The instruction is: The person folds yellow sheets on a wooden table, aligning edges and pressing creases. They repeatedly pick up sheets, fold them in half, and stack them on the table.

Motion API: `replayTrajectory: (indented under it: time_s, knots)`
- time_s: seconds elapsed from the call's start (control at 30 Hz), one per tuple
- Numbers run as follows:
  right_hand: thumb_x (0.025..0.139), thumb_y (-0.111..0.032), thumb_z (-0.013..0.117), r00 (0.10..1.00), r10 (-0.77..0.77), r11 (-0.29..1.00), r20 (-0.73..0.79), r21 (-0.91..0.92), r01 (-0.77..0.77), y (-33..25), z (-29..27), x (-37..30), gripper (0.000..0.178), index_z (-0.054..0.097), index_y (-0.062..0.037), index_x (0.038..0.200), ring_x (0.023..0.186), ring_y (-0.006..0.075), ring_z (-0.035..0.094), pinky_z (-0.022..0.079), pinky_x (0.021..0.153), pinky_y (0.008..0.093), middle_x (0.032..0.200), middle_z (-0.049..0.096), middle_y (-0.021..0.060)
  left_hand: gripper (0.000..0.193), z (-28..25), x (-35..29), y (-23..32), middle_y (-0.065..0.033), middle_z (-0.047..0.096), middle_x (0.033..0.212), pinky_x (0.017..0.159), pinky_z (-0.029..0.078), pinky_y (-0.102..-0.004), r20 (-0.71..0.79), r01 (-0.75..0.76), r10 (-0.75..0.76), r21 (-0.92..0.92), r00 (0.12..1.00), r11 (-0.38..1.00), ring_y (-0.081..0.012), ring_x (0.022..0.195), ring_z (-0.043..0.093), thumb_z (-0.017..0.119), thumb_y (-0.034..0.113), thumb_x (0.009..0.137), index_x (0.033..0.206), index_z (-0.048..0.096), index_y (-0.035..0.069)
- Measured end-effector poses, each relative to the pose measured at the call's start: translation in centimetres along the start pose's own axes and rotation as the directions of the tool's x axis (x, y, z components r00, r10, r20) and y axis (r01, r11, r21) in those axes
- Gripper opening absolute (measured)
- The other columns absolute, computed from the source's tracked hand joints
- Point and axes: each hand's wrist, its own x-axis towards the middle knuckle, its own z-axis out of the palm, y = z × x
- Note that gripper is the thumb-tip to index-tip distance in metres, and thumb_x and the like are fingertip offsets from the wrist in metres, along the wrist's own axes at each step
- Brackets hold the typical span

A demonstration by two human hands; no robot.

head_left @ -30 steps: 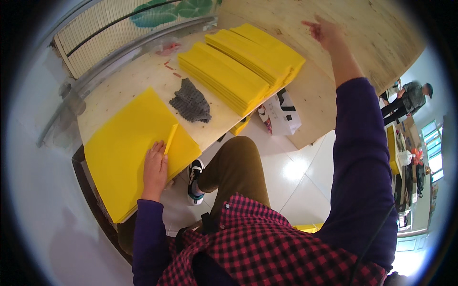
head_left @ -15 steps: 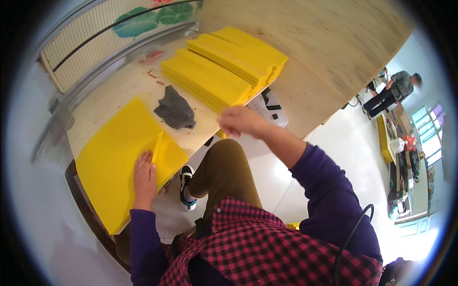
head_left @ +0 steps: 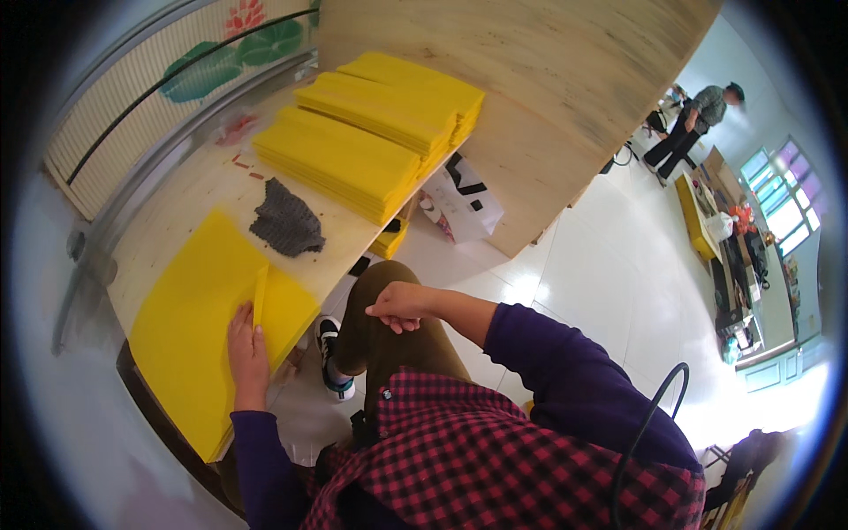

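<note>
My left hand lies flat with fingers stretched out on a stack of large yellow sheets at the table's near left. Its fingertips touch the base of a narrow folded yellow strip on the top sheet. My right hand is closed and hangs over my raised knee, away from the table. Whether anything is inside its curled fingers is hidden. Beyond the sheets, a crumpled dark grey cloth rests on the wood. Stacks of folded yellow pieces lie farther back.
The wooden table runs along a wall, with a plywood panel standing at its far side. Below its edge are a white bag and a yellow box. Another person stands far right near a low bench.
My right hand has moved from the table edge by the yellow stacks back over my knee, still closed. My left hand stays on the sheets. The view has shifted slightly.
</note>
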Motion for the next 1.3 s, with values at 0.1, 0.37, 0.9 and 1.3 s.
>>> replayTrajectory:
  time_s: [0.1,0.37,0.9,1.3]
  knots:
    - [0.095,-0.041,0.053,1.0,-0.016,1.0,0.0,-0.012,0.016,0.0,0.0,0.0,0.045,0.055,-0.0056,0.067,0.041,0.0123,0.052,0.041,0.039,0.0277,0.056,0.059,0.0046,0.04,0.0,0.0,0.0,-0.0185,0.046,0.14,0.113,0.024,-0.041,0.017,0.022,-0.022,0.009,1.0,1.0,-0.0339,0.133,0.037,0.038,0.017,0.099,0.131,0.049,-0.003]
    - [0.094,-0.038,0.053,0.998,-0.052,0.998,-0.034,-0.024,0.051,-0.1,0.5,-0.1,0.043,0.058,-0.0035,0.069,0.045,0.0158,0.056,0.046,0.042,0.031,0.058,0.061,0.007,0.041,0.2,0.1,-0.8,-0.0191,0.043,0.142,0.113,0.024,-0.0393,0.057,0.024,-0.027,0.041,0.998,0.999,-0.0347,0.135,0.035,0.037,0.016,0.099,0.134,0.045,-0.003]
    - [0.093,-0.039,0.053,0.999,-0.034,0.999,-0.006,-0.012,0.034,-0.5,0.9,0.5,0.042,0.058,-0.0039,0.07,0.043,0.0162,0.057,0.046,0.04,0.0314,0.057,0.061,0.0072,0.042,0.2,0.0,-1.0,-0.0195,0.044,0.142,0.113,0.024,-0.0411,0.036,-0.011,0.011,-0.007,0.999,1.0,-0.0363,0.135,0.035,0.037,0.017,0.099,0.134,0.046,-0.003]
    - [0.093,-0.037,0.053,0.999,-0.04,0.999,-0.007,-0.025,0.04,-0.6,1.1,0.7,0.042,0.057,-0.004,0.068,0.042,0.0166,0.057,0.047,0.039,0.0314,0.057,0.061,0.0077,0.042,0.4,-0.1,-1.4,-0.0161,0.045,0.143,0.114,0.021,-0.0426,0.028,-0.007,0.008,-0.02,1.0,1.0,-0.0339,0.136,0.035,0.036,0.02,0.1,0.135,0.046,0.0]
